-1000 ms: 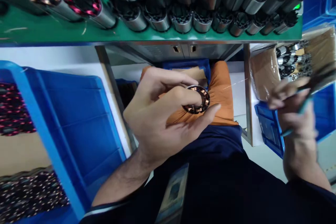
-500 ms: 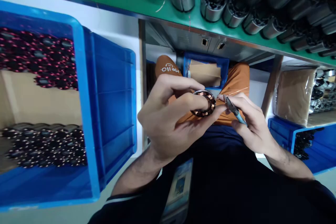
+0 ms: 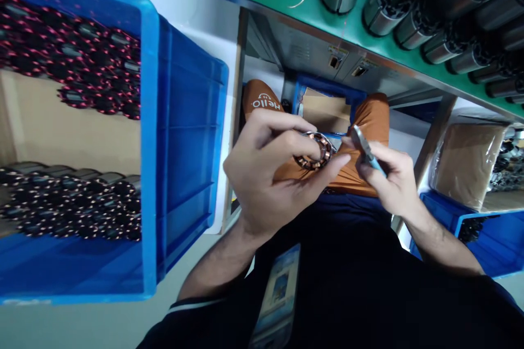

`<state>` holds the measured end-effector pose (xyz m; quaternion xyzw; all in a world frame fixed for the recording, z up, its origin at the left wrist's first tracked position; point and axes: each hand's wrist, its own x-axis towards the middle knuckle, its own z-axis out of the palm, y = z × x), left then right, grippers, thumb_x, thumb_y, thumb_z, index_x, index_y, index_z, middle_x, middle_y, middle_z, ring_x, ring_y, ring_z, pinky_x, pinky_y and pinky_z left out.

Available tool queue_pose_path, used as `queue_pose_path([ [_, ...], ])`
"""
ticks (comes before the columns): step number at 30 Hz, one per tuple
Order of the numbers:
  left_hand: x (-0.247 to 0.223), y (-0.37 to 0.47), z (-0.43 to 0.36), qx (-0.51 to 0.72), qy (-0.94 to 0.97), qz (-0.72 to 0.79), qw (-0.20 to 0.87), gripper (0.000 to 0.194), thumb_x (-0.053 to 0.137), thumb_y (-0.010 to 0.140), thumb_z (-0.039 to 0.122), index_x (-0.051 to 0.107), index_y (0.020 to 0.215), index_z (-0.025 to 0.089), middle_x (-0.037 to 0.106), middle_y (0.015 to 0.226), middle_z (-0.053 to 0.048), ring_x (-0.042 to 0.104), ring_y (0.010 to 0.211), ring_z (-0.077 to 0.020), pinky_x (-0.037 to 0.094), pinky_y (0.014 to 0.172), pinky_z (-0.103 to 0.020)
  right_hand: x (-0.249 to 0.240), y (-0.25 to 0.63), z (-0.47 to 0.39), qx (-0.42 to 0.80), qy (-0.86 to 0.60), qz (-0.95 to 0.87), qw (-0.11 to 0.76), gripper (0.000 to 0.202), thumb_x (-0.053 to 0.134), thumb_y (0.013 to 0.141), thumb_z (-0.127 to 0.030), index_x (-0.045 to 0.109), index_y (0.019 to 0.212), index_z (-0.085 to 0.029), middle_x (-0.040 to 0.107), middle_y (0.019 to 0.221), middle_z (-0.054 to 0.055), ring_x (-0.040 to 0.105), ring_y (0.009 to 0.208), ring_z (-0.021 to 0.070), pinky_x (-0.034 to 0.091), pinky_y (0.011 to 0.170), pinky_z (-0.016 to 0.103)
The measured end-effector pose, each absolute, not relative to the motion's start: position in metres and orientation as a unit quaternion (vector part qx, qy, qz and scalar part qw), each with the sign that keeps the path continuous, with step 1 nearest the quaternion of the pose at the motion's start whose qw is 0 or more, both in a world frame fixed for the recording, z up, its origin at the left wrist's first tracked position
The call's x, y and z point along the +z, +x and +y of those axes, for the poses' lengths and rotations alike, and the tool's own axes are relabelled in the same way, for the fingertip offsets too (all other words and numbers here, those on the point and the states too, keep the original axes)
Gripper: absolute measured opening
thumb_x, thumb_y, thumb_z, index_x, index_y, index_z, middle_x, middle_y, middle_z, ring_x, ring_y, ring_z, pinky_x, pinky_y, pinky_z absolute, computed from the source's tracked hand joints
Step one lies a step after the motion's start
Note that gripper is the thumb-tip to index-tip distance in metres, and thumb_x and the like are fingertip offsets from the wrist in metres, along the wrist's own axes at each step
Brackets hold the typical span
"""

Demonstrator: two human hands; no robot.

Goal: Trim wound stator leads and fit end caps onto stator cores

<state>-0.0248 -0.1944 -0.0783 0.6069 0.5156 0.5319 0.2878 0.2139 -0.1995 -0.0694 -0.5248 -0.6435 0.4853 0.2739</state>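
Observation:
Over my lap, my left hand (image 3: 274, 169) grips a round metal ring with copper windings (image 3: 314, 151), its index finger inside the opening and its thumb stretched out below. To the right, my right hand (image 3: 387, 174) is closed around a small pair of cutters with blue handles (image 3: 366, 148). The cutter jaws point up and away from me, a little apart from the wound ring. The palm side of my left hand is hidden.
A blue crate (image 3: 150, 147) with rows of wound cores stands at the left. Metal cylinders line the green bench (image 3: 305, 8) ahead. Below it is a blue box with cardboard (image 3: 325, 112). At the right are a wrapped carton (image 3: 466, 163) and another blue crate (image 3: 440, 212).
My right hand and the cutters have drawn slightly away from the wound ring, and the jaws now point higher. The view has shifted, so the crate and bench sit differently in the picture.

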Motion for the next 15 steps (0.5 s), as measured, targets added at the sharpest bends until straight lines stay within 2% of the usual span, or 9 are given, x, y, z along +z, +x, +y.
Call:
queue_pose_path([
  [2,-0.087,-0.027,-0.195,0.552,0.544,0.496,0.391,0.026,0.099,0.097,0.043,0.076,0.099,0.031,0.077,0.105,-0.003,0.078,0.097,-0.0221,0.066,0.081,-0.037,-0.074,0.218,-0.191,0.447,-0.538,-0.663,0.266,0.054,0.066,0.099,-0.017,0.088,0.146,-0.034,0.081,0.101,0.002,0.063,0.075,0.0187,0.062,0.075,0.038],
  [5,-0.095,-0.025,-0.194,0.575,0.409,0.439,0.556,0.029,0.096,0.1,0.051,0.077,0.101,0.029,0.078,0.103,-0.002,0.08,0.088,-0.018,0.069,0.08,-0.033,-0.076,0.224,-0.182,0.34,-0.525,-0.733,0.267,0.064,0.075,0.094,-0.021,0.083,0.155,-0.037,0.073,0.098,0.005,0.064,0.085,0.0254,0.062,0.077,0.044],
  [7,-0.094,-0.02,-0.191,0.571,0.334,0.416,0.624,0.032,0.095,0.102,0.055,0.077,0.101,0.028,0.08,0.098,-0.001,0.082,0.081,-0.0176,0.073,0.082,-0.034,-0.076,0.227,-0.18,0.269,-0.505,-0.769,0.284,0.07,0.08,0.091,-0.023,0.081,0.159,-0.041,0.068,0.098,0.006,0.064,0.087,0.0276,0.062,0.076,0.046],
  [11,-0.084,-0.006,-0.184,0.547,0.254,0.417,0.68,0.045,0.095,0.099,0.065,0.075,0.097,0.025,0.083,0.09,-0.001,0.083,0.074,-0.0183,0.074,0.076,-0.032,-0.078,0.228,-0.182,0.169,-0.477,-0.805,0.311,0.076,0.087,0.091,-0.026,0.078,0.164,-0.046,0.064,0.102,0.008,0.068,0.092,0.0288,0.065,0.079,0.047],
  [15,-0.079,0.005,-0.18,0.531,0.269,0.405,0.694,0.044,0.096,0.098,0.065,0.077,0.097,0.026,0.083,0.094,-0.002,0.084,0.085,-0.0201,0.074,0.083,-0.035,-0.076,0.225,-0.184,0.148,-0.48,-0.798,0.332,0.077,0.088,0.096,-0.028,0.073,0.168,-0.05,0.065,0.103,0.007,0.07,0.092,0.0277,0.067,0.08,0.046],
])
